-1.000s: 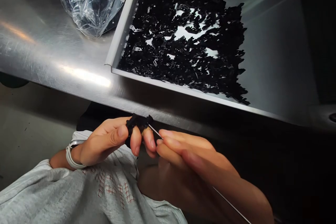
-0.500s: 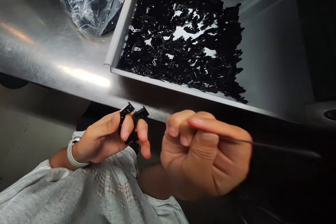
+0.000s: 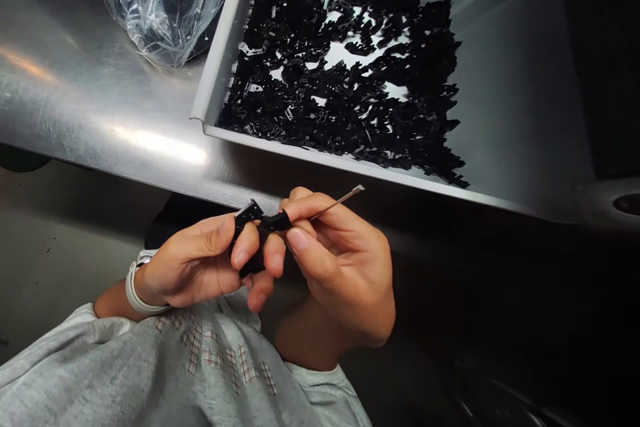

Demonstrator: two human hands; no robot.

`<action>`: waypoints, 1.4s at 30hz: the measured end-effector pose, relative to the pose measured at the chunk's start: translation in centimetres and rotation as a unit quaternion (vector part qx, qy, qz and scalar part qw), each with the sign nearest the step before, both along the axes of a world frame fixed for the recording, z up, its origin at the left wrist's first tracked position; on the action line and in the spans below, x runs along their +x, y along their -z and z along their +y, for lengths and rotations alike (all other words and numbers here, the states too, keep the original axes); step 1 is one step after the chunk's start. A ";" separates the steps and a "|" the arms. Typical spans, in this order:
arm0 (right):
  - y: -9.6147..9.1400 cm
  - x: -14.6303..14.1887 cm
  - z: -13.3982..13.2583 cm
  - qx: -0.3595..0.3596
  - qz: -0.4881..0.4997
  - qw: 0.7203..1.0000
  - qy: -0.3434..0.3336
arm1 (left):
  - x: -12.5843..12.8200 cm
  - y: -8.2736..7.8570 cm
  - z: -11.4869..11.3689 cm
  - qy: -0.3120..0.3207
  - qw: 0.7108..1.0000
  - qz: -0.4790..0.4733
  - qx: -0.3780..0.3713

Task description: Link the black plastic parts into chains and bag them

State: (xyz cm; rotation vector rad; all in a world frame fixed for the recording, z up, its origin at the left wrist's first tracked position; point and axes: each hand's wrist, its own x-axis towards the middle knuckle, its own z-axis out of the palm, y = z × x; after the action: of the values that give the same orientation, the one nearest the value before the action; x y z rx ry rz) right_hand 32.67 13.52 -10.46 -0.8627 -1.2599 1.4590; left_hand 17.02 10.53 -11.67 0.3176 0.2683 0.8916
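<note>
My left hand (image 3: 200, 260) is closed on small black plastic parts (image 3: 249, 212), wedged between its fingers; at least two stick out. My right hand (image 3: 345, 267) has come up against them. Its index finger and thumb are at the end of the nearer black part, seemingly touching it. A thin metal tool (image 3: 337, 205) with a small flat tip lies across the right fingers, pointing up and right. Its other end is hidden in the hand. Both hands are just in front of the table edge, below the tray.
A white tray (image 3: 340, 160) holds a heap of black plastic parts (image 3: 310, 80). Left of it, a clear plastic bag (image 3: 175, 10) with dark contents stands on the metal table (image 3: 100, 93). The tray's front wall rises close beyond my hands.
My right hand has moved left to the black parts and turned, so the tool now points up and right. My left hand keeps hold of the parts, almost in place.
</note>
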 end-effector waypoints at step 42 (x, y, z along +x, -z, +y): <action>0.0 -0.1 -1.0 -0.036 -0.014 0.999 -0.021 | -0.7 1.1 0.1 0.047 0.997 0.016 0.066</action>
State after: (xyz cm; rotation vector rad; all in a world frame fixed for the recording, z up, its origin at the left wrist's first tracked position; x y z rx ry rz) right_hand 32.55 12.50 -10.41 -0.9121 -1.2594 1.5372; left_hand 16.33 10.63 -12.79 0.4641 0.2216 0.8134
